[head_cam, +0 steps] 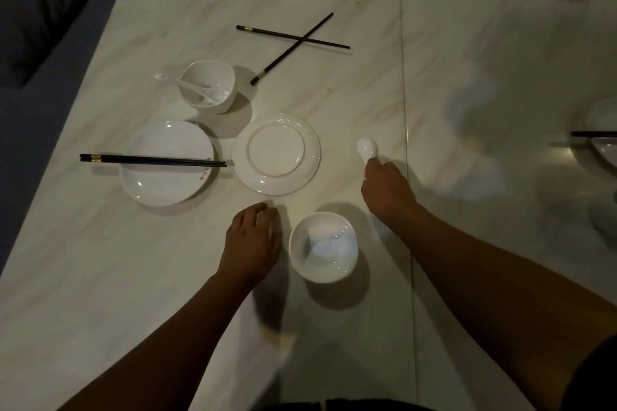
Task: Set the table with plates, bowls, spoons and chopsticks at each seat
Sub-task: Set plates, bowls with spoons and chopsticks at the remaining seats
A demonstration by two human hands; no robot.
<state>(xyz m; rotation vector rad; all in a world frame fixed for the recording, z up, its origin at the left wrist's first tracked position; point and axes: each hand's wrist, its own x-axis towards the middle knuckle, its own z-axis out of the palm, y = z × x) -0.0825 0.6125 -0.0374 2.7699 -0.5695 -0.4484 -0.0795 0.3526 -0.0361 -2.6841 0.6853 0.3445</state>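
One spoon point(366, 148) is pinched in the right hand point(387, 192), at three o'clock of the upturned plate point(276, 153). Left hand point(252, 242), fingers loosely curled on nothing, rests on the worktop point(334, 83) beside the empty bowl point(323, 247). Likely next: spoon into that bowl, at six o'clock.

Glossy white ceramic-looking plate point(276, 154) and bowl point(323, 247) on polished marble-patterned table point(350, 3).

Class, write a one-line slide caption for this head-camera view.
Right hand holds a white spoon beside an upside-down plate; empty bowl waits nearby.
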